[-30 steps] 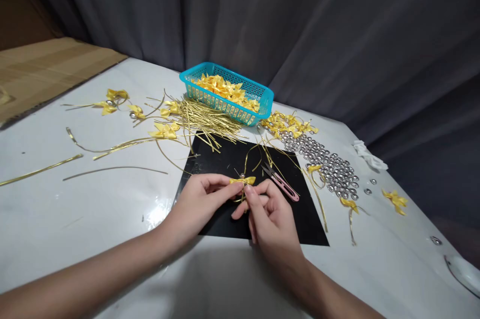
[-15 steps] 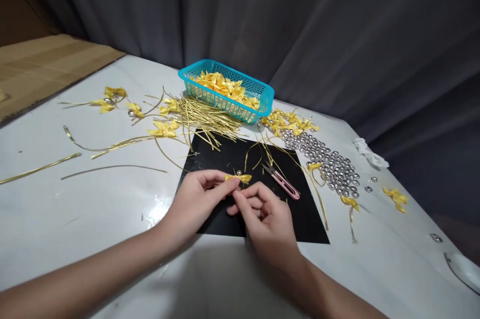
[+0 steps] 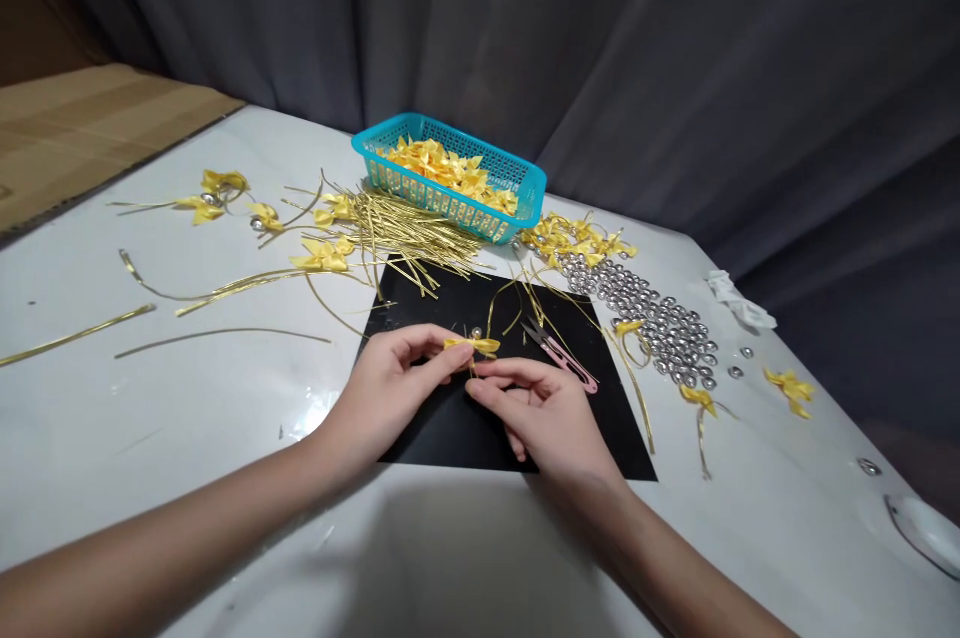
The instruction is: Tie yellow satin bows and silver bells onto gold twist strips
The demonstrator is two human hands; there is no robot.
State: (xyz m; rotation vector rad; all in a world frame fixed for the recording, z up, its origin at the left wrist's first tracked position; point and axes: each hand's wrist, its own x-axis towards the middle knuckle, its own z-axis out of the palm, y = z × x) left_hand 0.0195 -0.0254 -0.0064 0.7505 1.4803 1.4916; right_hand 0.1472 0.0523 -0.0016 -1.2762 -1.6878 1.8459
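Note:
Over the black mat (image 3: 450,438), my left hand (image 3: 401,373) pinches a yellow ribbon bow (image 3: 484,346) between thumb and fingers. A small round silvery bead (image 3: 476,332) shows at the top of the bow. Just below the bow, my right hand (image 3: 536,403) is closed, thumb and forefinger together on a thin gold tie (image 3: 472,370) that hangs from it. The tie's lower end is hidden by the fingers. Pink-handled thread snips (image 3: 566,360) lie on the mat beyond my right hand, blades pointing away to the left.
A blue basket (image 3: 529,208) of yellow bows stands at the back. Before it lies a pile of gold ties (image 3: 412,233). Silvery beads (image 3: 660,333) are heaped to the right, near loose bows (image 3: 789,390). Cardboard (image 3: 112,118) is at far left, a grey curtain (image 3: 480,28) behind.
The bow in my left hand has moved slightly up and left. My right hand has turned, its thumb and forefinger now lower and a little apart from the left fingertips.

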